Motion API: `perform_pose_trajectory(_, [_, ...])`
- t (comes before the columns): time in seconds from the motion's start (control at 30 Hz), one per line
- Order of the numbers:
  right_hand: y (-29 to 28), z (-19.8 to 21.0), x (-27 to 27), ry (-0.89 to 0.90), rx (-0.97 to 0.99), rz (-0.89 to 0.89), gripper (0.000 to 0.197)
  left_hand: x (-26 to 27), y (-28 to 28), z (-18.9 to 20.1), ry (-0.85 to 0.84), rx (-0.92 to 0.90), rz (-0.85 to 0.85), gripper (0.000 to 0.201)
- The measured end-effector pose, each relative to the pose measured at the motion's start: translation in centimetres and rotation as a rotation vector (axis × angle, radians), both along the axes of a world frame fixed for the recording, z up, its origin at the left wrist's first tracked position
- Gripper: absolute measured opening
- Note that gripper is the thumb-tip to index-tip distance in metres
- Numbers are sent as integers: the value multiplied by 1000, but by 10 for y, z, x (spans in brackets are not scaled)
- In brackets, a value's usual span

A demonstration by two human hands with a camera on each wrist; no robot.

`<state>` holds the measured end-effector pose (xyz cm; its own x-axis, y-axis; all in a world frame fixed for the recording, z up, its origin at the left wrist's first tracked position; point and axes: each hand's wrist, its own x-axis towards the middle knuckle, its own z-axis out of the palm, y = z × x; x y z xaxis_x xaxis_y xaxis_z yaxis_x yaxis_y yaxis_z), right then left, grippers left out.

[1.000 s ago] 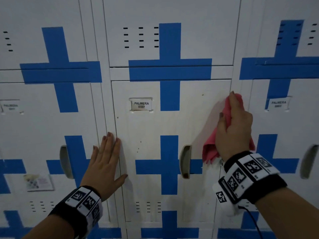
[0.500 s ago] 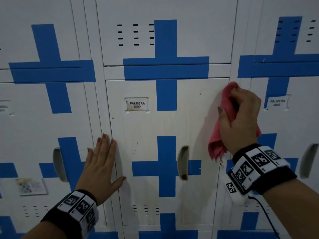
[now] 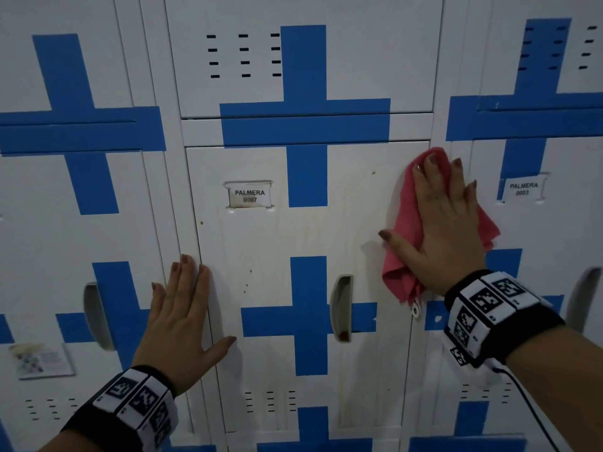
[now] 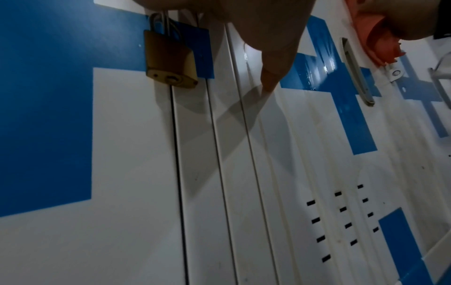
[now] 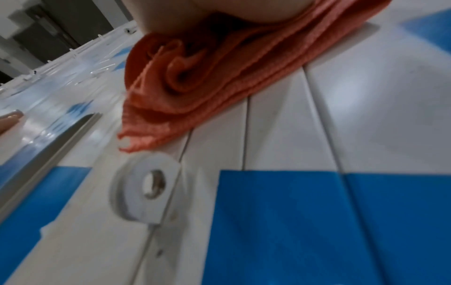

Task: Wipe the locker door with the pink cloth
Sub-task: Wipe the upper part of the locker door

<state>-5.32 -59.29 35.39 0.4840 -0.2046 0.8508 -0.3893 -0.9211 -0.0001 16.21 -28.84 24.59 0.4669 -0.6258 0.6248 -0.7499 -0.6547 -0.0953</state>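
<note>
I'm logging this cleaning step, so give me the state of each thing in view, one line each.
Cloth: bunched, pressed flat against the door's upper right.
Door: closed, stained, hasp empty.
Right hand: fingers straight, on the cloth.
Left hand: flat, fingers straight, over the door's left edge.
Padlock: hanging locked on the neighbouring locker.

Our head camera faces the lockers close up. Our wrist cameras look along the locker door (image 3: 261,243); all share it.
</note>
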Motion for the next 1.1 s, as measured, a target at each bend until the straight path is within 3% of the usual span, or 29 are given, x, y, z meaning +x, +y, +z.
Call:
perform_pose_trajectory(0.27, [5,-2,6,20,-38,-48,82,0,-3,0,9,0,9,106])
perform_pose_trajectory(0.47, [6,-5,13,-40,-28,-53,65,0,-3,1,9,5,17,110])
perform_pose_trajectory(1.1, [9,-28,15,72,-84,-22,67,-2,-3,3,26,21,33,117])
